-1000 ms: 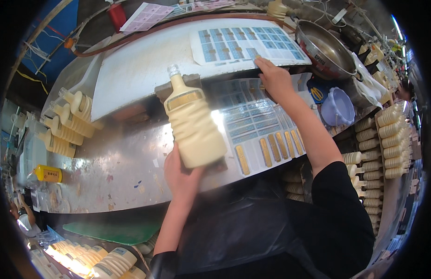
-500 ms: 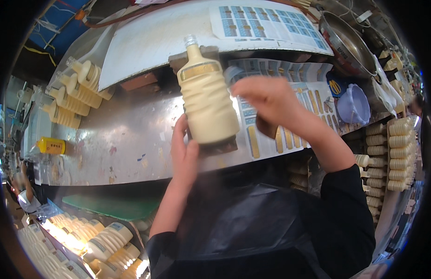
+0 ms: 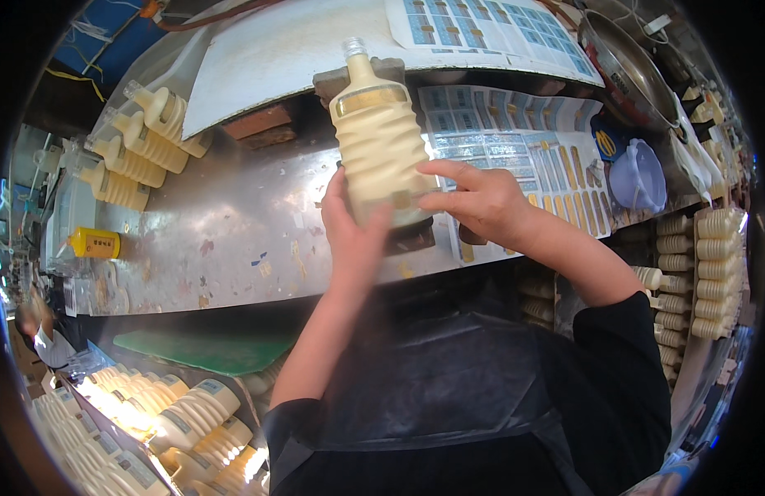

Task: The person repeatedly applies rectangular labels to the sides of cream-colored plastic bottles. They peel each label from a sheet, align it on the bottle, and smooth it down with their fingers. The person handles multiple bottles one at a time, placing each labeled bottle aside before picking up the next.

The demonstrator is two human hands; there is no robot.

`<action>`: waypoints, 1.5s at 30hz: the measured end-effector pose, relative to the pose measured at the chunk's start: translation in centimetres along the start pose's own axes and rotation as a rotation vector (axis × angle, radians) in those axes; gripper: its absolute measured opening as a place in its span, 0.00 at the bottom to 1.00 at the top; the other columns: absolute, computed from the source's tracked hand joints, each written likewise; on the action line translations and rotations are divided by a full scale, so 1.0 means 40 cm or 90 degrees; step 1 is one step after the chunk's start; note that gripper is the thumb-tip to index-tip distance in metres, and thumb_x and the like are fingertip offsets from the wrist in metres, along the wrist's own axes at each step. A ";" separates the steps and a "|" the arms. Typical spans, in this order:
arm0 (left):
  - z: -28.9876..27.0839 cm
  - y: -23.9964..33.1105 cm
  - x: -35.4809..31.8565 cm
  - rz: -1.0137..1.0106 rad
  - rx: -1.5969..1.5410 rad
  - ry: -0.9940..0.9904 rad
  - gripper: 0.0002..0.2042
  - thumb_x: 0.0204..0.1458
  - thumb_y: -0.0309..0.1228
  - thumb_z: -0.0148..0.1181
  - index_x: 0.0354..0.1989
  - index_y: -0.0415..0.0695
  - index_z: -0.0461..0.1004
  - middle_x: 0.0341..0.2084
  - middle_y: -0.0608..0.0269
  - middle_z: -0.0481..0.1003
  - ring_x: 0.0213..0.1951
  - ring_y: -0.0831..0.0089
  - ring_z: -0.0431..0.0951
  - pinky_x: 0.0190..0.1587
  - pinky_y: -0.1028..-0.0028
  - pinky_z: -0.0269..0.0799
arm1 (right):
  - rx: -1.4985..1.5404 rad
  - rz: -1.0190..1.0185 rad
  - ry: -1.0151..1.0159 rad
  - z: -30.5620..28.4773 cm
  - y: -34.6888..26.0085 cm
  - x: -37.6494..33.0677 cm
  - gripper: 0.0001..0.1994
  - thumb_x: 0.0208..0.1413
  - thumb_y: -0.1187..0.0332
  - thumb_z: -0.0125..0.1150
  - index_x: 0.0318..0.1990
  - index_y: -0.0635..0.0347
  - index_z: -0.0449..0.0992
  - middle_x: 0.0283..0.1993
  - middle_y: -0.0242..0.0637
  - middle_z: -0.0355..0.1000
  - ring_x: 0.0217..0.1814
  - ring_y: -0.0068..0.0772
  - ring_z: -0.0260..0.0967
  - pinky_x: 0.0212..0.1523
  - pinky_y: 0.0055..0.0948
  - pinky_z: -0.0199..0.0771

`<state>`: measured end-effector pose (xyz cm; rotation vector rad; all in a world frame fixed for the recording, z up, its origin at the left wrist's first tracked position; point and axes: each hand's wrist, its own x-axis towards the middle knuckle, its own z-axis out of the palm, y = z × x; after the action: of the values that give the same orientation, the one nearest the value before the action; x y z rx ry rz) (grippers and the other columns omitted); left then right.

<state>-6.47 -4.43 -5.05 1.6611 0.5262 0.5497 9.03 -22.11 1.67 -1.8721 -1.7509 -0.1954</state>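
A cream ribbed bottle [image 3: 378, 140] with a clear threaded neck lies on a dark rest, its neck pointing away from me. Across its shoulder runs a gold label band [image 3: 370, 100]. A smaller gold label [image 3: 401, 199] shows low on its front. My left hand [image 3: 353, 236] is closed around the bottle's lower left side, its thumb blurred over the front. My right hand [image 3: 490, 201] touches the lower right side, index finger and thumb apart, the thumb tip beside the small label. Under that hand, sheets of gold and blue labels [image 3: 556, 161] spread over the metal table.
Several similar bottles [image 3: 135, 161] lean at the table's left, near a yellow squeeze bottle [image 3: 96, 243]. A white board [image 3: 300, 62] spans the back. To the right are a lilac bucket [image 3: 638, 178] and a metal pan [image 3: 630, 70]. More bottles [image 3: 197, 413] fill crates below left.
My right hand has come down from the bottle's upper right to its lower right side. My left thumb has moved onto the front, where a small gold label now shows.
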 end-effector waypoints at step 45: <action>0.018 0.023 0.001 0.030 0.163 0.042 0.29 0.71 0.43 0.44 0.73 0.36 0.57 0.64 0.44 0.62 0.66 0.54 0.61 0.70 0.60 0.52 | 0.457 0.621 0.003 0.108 -0.054 0.015 0.26 0.67 0.48 0.59 0.55 0.66 0.79 0.43 0.39 0.81 0.45 0.25 0.74 0.49 0.29 0.74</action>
<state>-5.97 -5.10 -4.26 1.9071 0.6273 0.5931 5.90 -19.50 -0.99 -1.8823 -0.5822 0.6967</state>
